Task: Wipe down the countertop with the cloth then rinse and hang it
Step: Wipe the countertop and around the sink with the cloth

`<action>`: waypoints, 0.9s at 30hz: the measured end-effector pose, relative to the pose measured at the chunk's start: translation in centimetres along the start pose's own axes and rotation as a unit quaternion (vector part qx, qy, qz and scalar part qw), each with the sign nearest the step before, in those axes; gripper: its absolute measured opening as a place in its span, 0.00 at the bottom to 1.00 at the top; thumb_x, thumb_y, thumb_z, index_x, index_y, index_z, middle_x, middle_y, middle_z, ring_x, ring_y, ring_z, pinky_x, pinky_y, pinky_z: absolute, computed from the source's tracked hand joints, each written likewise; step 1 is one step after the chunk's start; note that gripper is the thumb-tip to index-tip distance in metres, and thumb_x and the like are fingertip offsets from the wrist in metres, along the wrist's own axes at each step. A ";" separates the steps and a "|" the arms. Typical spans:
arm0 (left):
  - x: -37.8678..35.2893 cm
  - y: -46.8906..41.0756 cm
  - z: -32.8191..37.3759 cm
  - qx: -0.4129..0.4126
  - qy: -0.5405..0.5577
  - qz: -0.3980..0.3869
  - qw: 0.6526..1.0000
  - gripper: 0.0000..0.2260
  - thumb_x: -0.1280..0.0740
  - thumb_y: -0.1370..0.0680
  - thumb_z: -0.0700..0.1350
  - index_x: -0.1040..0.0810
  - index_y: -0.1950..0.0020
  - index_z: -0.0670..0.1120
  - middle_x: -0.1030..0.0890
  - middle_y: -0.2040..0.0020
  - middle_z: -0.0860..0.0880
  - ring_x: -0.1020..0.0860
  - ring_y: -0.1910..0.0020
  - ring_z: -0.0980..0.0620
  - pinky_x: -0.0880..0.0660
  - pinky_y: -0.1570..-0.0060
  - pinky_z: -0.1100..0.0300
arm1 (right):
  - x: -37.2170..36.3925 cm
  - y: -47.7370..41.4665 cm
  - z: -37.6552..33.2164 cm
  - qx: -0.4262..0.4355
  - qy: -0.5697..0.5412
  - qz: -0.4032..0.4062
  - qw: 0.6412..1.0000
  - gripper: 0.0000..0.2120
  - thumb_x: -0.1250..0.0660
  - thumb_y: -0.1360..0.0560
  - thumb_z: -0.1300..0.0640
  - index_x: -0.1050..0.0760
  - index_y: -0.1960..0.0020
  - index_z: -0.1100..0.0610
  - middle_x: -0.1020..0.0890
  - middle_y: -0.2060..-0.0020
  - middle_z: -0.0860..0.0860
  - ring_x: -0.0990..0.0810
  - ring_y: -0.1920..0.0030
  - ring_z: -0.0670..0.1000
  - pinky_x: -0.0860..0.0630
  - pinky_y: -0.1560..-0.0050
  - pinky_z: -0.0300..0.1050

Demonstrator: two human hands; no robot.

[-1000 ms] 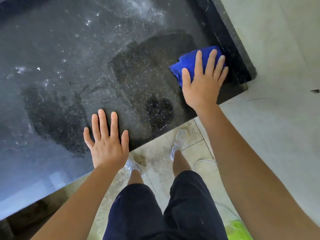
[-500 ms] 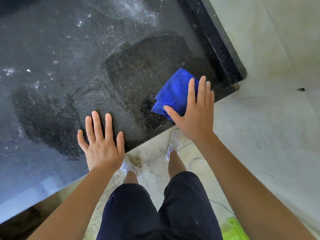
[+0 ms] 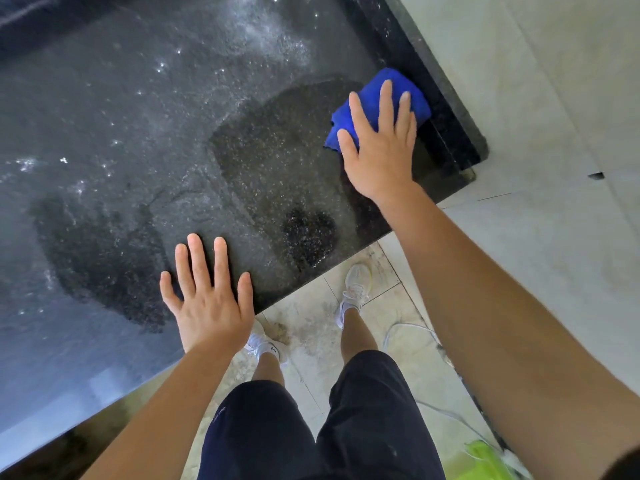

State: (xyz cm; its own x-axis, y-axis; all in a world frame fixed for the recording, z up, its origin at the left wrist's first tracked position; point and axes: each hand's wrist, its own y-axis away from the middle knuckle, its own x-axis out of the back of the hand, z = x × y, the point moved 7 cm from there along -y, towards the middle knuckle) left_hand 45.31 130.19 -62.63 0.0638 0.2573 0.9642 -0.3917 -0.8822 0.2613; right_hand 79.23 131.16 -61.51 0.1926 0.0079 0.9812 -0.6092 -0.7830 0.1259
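Dark speckled polished-stone bench (image 3: pixel 145 126), glossy, patchy: darker wet-looking zones mid-right and lower-left, lighter hazy streaks and bright specks between them. Raised black stone lip (image 3: pixel 446 109) runs along the bench's right end, butting a pale tiled wall (image 3: pixel 554 98). Below the front edge: beige tiled floor (image 3: pixel 311 334), grubby stains near the feet.

Folded blue microfibre cloth (image 3: pixel 377 98) sits on the bench at the far right, touching the lip. Right hand (image 3: pixel 379 147) is flat on top of it, fingers spread, palm pressing down, not gripping; cloth sticks out past the fingertips and on the thumb side. Left hand (image 3: pixel 207 299) is flat on the bench near the front edge, fingers splayed, holding nothing, well apart from the cloth.

Dark shorts (image 3: pixel 311 434) and white trainers (image 3: pixel 355 289) visible below. White cable (image 3: pixel 408 330) trails on the floor by the wall; bright green object (image 3: pixel 485 459) at the bottom-right corner, too cropped to identify.
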 end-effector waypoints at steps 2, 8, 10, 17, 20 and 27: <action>0.0 0.0 0.0 0.002 0.002 -0.003 1.000 0.29 0.54 0.18 0.58 0.49 0.19 0.49 0.52 0.18 0.44 0.52 0.20 0.43 0.52 0.25 0.37 | -0.2 2.3 -1.6 0.022 -0.002 0.018 1.000 0.26 0.49 0.17 0.42 0.42 0.20 0.48 0.47 0.20 0.61 0.50 0.22 0.69 0.50 0.24 0.63; 0.0 0.1 0.0 0.003 0.004 -0.006 1.000 0.29 0.55 0.18 0.59 0.49 0.19 0.49 0.52 0.18 0.44 0.52 0.20 0.43 0.52 0.25 0.37 | -0.7 12.9 1.6 0.068 -0.009 0.035 0.997 0.22 0.49 0.15 0.45 0.35 0.23 0.47 0.41 0.22 0.59 0.44 0.23 0.66 0.43 0.25 0.61; 0.0 0.0 0.0 0.003 0.003 -0.006 1.000 0.29 0.56 0.18 0.59 0.49 0.19 0.49 0.53 0.18 0.44 0.52 0.20 0.43 0.52 0.25 0.37 | -0.1 12.3 4.7 0.008 0.002 0.034 0.999 0.22 0.49 0.15 0.45 0.36 0.23 0.46 0.42 0.21 0.59 0.45 0.23 0.67 0.43 0.25 0.63; -0.1 -0.1 0.0 -0.005 -0.003 -0.010 1.000 0.29 0.55 0.18 0.59 0.51 0.18 0.49 0.53 0.18 0.44 0.53 0.20 0.43 0.52 0.25 0.37 | -0.5 6.5 -2.5 0.014 0.006 0.047 0.999 0.24 0.50 0.16 0.47 0.38 0.22 0.50 0.42 0.22 0.61 0.46 0.23 0.70 0.45 0.25 0.66; -0.2 -0.1 -0.1 -0.001 -0.004 -0.009 1.000 0.29 0.55 0.18 0.58 0.50 0.19 0.49 0.53 0.18 0.44 0.53 0.20 0.43 0.52 0.25 0.37 | -2.0 7.5 -11.6 0.221 0.009 0.013 0.975 0.23 0.48 0.17 0.48 0.36 0.23 0.50 0.41 0.22 0.60 0.46 0.23 0.69 0.47 0.25 0.65; -0.4 -0.1 -0.2 -0.004 -0.015 -0.002 1.000 0.29 0.55 0.18 0.58 0.50 0.19 0.49 0.52 0.18 0.43 0.52 0.20 0.43 0.52 0.25 0.37 | -1.6 7.5 -8.7 0.367 0.014 0.013 0.930 0.23 0.44 0.17 0.43 0.33 0.24 0.47 0.37 0.23 0.58 0.39 0.25 0.66 0.39 0.27 0.60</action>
State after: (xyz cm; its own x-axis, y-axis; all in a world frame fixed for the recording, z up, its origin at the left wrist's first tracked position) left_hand 45.17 130.25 -63.05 0.0919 0.2485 0.9643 -0.3981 -0.8785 0.2643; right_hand 67.66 130.67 -60.85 0.1582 -0.0090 0.9874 0.0774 -0.9968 -0.0215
